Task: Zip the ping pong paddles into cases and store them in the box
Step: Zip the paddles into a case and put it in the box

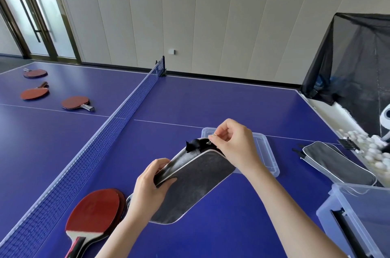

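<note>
I hold a grey paddle case (196, 181) with white piping tilted above the blue table. My left hand (149, 186) grips its lower rounded edge. My right hand (230, 141) pinches the small metal zipper pull (210, 142) at the case's upper end, beside a black strap loop. I cannot tell what is inside the case. A red paddle (95, 211) lies on the table left of my left forearm. A clear plastic box (356, 215) stands at the lower right.
A clear box lid (268, 152) lies flat behind the case. Another grey case (337, 164) rests at the right. The net (101, 141) runs diagonally; three red paddles (76, 103) lie beyond it. A black ball-catch net (354, 57) and white balls (375, 150) border the right edge.
</note>
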`<action>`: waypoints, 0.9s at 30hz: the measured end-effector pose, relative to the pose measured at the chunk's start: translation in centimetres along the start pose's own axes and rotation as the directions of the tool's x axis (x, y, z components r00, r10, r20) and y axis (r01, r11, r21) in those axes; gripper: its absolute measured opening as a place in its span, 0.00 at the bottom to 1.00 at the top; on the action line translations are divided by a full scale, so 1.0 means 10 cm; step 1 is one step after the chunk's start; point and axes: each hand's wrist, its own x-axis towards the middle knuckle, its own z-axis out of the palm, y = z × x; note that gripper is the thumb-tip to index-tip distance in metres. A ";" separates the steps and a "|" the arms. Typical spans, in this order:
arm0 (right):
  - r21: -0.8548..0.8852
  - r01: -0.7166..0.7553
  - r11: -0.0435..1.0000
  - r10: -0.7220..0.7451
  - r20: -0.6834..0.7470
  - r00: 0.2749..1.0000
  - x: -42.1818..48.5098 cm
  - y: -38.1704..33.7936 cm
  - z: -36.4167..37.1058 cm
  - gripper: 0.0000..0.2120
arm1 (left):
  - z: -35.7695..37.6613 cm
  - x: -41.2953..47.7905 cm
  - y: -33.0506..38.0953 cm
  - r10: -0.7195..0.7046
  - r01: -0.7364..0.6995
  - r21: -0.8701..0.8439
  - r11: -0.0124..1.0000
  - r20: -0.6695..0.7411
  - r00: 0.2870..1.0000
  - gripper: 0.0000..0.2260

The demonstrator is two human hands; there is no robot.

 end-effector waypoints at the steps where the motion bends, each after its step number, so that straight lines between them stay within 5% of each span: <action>1: 0.008 0.003 1.000 -0.003 -0.032 0.999 0.00 0.02 -0.01 0.08 | 0.00 0.00 -0.01 -0.006 0.005 -0.014 1.000 -0.009 1.000 0.23; 18: 0.050 -0.041 0.998 0.050 -0.192 0.980 0.06 0.67 -0.44 0.04 | -0.06 0.21 0.16 -0.164 0.135 -0.468 0.874 -0.023 0.986 0.18; 20: 0.018 0.025 1.000 -0.021 -0.200 0.980 0.02 0.69 -0.46 0.03 | -0.06 0.22 0.18 -0.214 0.198 -0.567 0.800 0.040 0.976 0.16; 24: -0.203 0.284 0.937 -0.320 -0.170 0.932 0.03 0.69 -0.53 0.02 | -0.11 0.26 0.17 -0.336 0.432 -0.691 0.579 0.281 0.899 0.35; 27: -0.318 0.414 0.853 -0.465 -0.103 0.879 0.04 0.67 -0.59 0.02 | -0.16 0.31 0.20 -0.345 0.518 -0.689 0.507 0.389 0.854 0.39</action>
